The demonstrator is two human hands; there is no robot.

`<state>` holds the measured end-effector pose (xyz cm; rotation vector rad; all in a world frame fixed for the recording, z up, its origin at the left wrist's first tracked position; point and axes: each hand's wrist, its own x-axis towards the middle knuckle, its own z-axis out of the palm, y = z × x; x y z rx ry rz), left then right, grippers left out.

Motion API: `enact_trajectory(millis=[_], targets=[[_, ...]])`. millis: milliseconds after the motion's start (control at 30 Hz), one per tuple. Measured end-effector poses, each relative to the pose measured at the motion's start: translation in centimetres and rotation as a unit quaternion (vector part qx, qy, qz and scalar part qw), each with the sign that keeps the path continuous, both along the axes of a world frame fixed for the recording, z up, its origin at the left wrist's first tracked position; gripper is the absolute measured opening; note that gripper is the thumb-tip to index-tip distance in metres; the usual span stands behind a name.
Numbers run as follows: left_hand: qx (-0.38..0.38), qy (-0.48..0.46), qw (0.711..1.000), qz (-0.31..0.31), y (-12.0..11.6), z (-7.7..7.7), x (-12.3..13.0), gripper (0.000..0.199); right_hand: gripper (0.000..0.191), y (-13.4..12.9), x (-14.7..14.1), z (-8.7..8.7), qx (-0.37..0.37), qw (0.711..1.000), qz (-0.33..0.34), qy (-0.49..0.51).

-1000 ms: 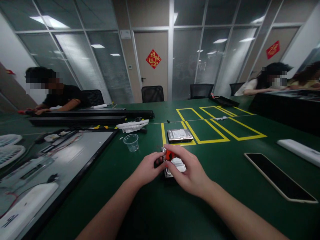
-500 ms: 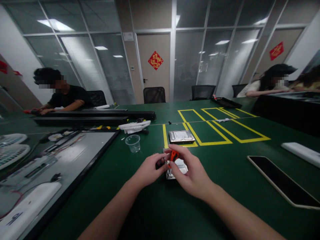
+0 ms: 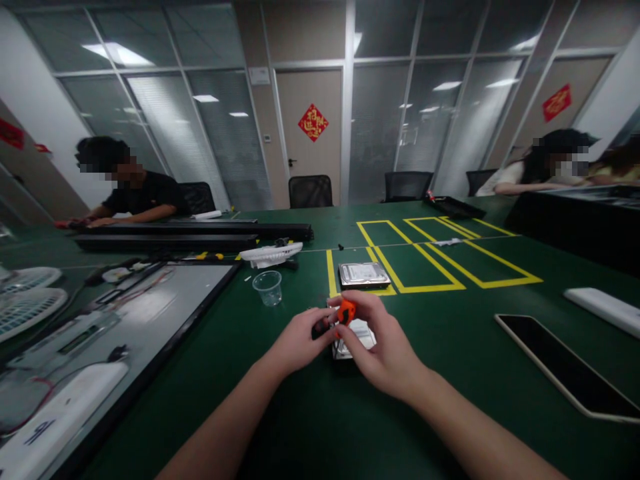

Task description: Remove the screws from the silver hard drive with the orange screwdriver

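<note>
While the right hand (image 3: pixel 384 352) grips one orange-and-black object (image 3: pixel 347 312) above the nearer hard drive (image 3: pixel 358 339), the left hand (image 3: pixel 298 341) closes on a dark piece (image 3: pixel 320 327) beside it; whether these pieces join, I cannot tell. Just beyond lies the farther hard drive (image 3: pixel 364 274), making two, with one clear cup (image 3: pixel 268 291) leftward. Bare desk (image 3: pixel 440 333) opens between the right hand and one phone (image 3: pixel 565 363), and between the left forearm and the panel's black edge (image 3: pixel 173 333).
</note>
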<state>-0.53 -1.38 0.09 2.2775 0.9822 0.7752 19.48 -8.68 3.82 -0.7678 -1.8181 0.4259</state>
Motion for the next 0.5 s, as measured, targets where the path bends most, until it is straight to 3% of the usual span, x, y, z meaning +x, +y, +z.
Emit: enact_trajectory(millis=[267,500], targets=[[-0.008,-0.011,1.000,-0.002,0.52,-0.77,-0.34,0.022,0.052,0.24,0.12,0.55,0.079,0.996,-0.030,-0.042],[0.002,-0.013,1.000,0.000,0.24,-0.37,-0.20,0.023,0.054,-0.19,-0.08,0.62,0.056,0.997,-0.012,-0.045]])
